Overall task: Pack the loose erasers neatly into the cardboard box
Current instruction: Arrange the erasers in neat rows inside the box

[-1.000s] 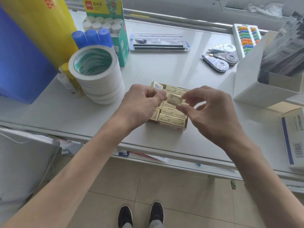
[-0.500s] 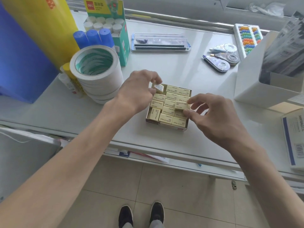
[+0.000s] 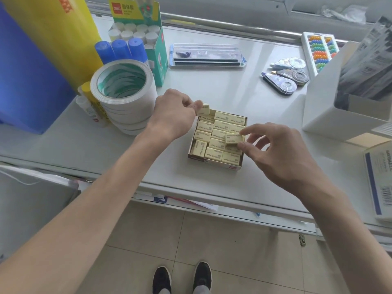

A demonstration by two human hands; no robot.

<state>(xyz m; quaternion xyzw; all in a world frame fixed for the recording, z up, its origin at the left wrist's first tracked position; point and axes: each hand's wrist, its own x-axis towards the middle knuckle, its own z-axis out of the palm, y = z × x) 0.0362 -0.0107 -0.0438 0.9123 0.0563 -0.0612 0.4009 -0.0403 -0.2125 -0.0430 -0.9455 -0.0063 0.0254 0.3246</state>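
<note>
A shallow cardboard box (image 3: 212, 161) sits near the table's front edge, filled with several rows of pale yellow erasers (image 3: 214, 143). My left hand (image 3: 172, 113) pinches one eraser (image 3: 204, 109) above the box's far left corner. At the box's right side, my right hand (image 3: 275, 153) holds another eraser (image 3: 233, 138) between thumb and forefinger, just over the packed rows. The box's right wall is hidden behind my right fingers.
A stack of white tape rolls (image 3: 124, 94) stands left of the box, with glue sticks (image 3: 118, 49) and a green carton (image 3: 146, 35) behind. Correction tapes (image 3: 284, 78) and a white open box (image 3: 343, 96) lie to the right; a clear ruler case (image 3: 206, 57) is farther back.
Both hands first held one eraser together above the box. They then parted: my left hand went to the far left corner, and my right hand lowered to the box's right side.
</note>
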